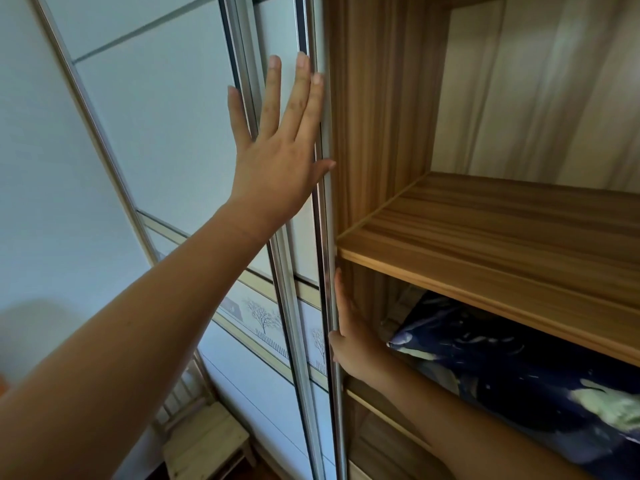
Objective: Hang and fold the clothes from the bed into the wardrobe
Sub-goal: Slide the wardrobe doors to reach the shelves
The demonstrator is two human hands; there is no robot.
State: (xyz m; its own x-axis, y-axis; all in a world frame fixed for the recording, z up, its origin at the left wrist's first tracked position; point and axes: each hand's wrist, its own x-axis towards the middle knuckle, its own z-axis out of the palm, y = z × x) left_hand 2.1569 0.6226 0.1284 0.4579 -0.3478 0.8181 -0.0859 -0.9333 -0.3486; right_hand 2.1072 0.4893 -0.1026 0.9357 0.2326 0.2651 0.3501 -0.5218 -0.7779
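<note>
Wardrobe (pixel 381 133) is open on the right side, straight ahead and close up, with both hands on its sliding door (pixel 301 244).

- Left hand (pixel 280 143): released, palm flat on the white door panel, fingers straight and spread, pointing up. The thumb tip reaches across the door's metal edge strip (pixel 323 237).
- Right hand (pixel 349 334): lower down on the same strip, just under the shelf line. Fingers are straight and pointing up along the inner side of the strip, and the thumb lies on its front. It looks flat rather than clenched; I can't tell if there is a real pinch on the strip.
- The door's edge sits right beside the wardrobe's wooden side wall.
- A second white door (pixel 156 133) lies to the left, overlapped by the front one. Both carry a printed band of bare trees (pixel 263 317) across the lower part.
- Upper wooden shelf (pixel 485 230) is to the right of the hands, at about mid height.
- The compartment below it holds a dark blue patterned fabric bundle (pixel 502 368) with pale green patches, just right of the right forearm.
- A small pale wooden stool (pixel 204 441) stands on the floor at lower left, close to the doors.
</note>
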